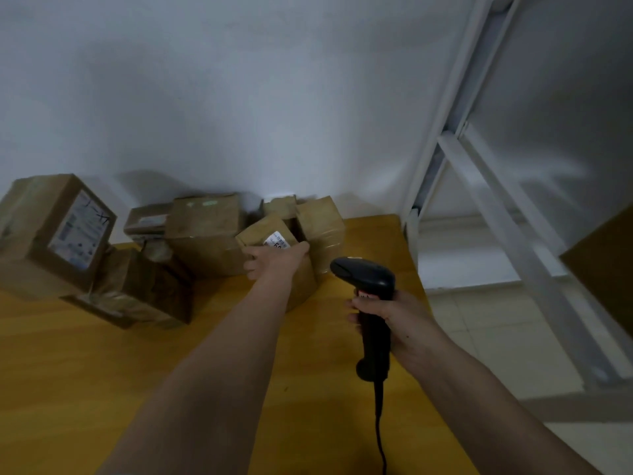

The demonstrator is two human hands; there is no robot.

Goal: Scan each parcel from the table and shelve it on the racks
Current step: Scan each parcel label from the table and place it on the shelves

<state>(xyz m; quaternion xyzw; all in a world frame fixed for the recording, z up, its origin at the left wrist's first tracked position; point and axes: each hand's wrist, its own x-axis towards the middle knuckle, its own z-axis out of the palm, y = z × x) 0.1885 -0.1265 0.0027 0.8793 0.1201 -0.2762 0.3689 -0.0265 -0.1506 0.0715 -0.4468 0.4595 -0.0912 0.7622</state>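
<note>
We saw the left hand (274, 260) stretched out over the tabletop (102, 371) to a small box (263, 234) near the far edge, right of middle. Its thumb and fingers were curled over the box's top near edge and gripped it; part of a white label (278, 242) showed just above the knuckles. The box was tilted, one corner up, and leaned among the other parcels.

The right hand (394, 320) was wrapped round the grip of a black scanner (368, 279), fingers closed on the handle. The scanner's head pointed toward the small box, near it but apart. Its cable (379, 430) hung down to the bottom of the view.

We noted more parcels along the far edge, against the grey wall (239, 97). A large box (58, 231) with a printed label stood at the far left corner. Just in front of it lay a dark taped parcel (144, 289). A flat parcel (147, 219) sat behind that one. A mid-sized box (205, 231) was touching the small box on its left, and another box (322, 231) stood right of the small box.

Beyond the right edge rose a white rack (479, 166), its uprights slanted in the wide view. A brown box corner (603, 262) showed at the far right; we could not tell what it rested on. Pale floor tiles (479, 323) lay below the rack.
</note>
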